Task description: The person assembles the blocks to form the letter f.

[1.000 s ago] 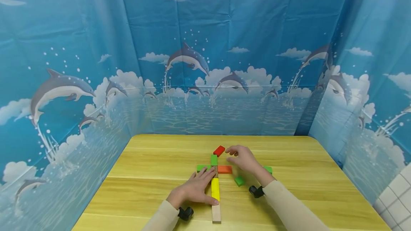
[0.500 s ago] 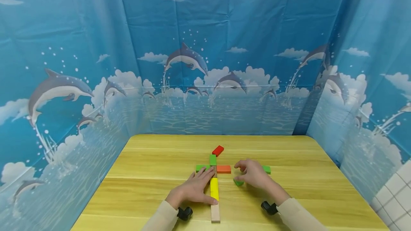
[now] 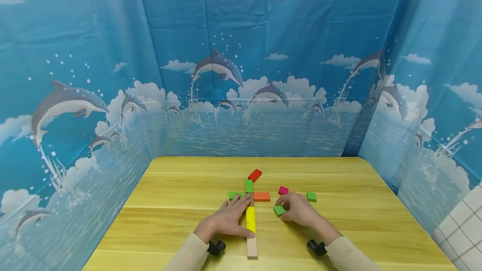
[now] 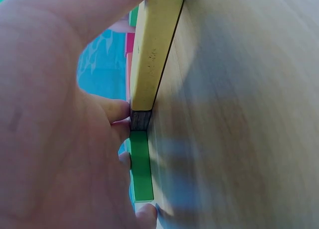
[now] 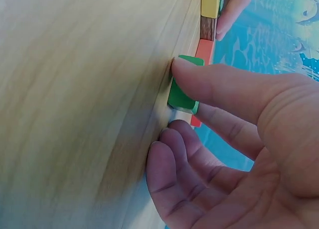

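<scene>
A cross-shaped row of wooden blocks lies flat on the table. My left hand (image 3: pixel 227 221) rests over its left side, fingers spread, touching the dark brown block (image 4: pixel 141 120) and reaching down along the yellow block (image 3: pixel 250 220) to the pale block (image 3: pixel 252 248). Round the brown block lie a green block (image 3: pixel 249 185) at the top, another green block (image 4: pixel 142 165) at left and an orange-red block (image 3: pixel 262 196) at right. To the right of the cross, my right hand (image 3: pixel 301 211) pinches a small green block (image 5: pixel 183 95) between thumb and a finger.
Beyond the cross's top lies a slanted red block (image 3: pixel 255 175). A magenta block (image 3: pixel 283 190) sits just past the right hand, and a further green block (image 3: pixel 311 197) is to its right. A dolphin-print curtain (image 3: pixel 241 133) hangs behind the wooden table (image 3: pixel 180 183).
My right hand has moved from near the red block toward me and right, and now pinches the small green block. The magenta block has come into view. The left hand stays put.
</scene>
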### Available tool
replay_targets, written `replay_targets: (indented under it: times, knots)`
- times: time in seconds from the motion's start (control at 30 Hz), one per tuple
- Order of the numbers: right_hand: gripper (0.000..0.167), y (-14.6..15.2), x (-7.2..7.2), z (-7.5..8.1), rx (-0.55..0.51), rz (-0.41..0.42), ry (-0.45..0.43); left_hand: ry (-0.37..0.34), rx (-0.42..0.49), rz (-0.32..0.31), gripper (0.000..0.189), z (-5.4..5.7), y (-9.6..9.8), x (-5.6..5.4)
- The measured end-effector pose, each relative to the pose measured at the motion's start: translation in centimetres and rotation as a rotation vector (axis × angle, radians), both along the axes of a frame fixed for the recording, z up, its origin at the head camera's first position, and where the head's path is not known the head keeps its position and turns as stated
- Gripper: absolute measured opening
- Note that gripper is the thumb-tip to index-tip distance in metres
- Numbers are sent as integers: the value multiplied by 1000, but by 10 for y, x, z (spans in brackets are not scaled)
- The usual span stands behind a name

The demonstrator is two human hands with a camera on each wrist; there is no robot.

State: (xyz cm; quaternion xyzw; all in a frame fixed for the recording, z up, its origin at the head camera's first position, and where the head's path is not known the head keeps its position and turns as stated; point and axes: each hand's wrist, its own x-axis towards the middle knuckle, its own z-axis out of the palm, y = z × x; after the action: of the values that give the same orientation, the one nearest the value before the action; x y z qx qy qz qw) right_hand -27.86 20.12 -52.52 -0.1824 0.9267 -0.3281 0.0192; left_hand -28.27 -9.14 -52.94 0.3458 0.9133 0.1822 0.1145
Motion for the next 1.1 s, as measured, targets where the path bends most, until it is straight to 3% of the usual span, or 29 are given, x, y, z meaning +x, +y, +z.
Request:
replay_targets:
  times: [0.57,0.87,1.1]
  knots:
    - [31,-1,0,10,-31,22,-26,-9,-2,10,108,2,1,0]
    - [31,-4,-8,21,-4,15,27,2,-3,4,108,2,1,2]
    - [30,-7,-17,32,-11,-36,42,-12,-2,5,108,2,1,3]
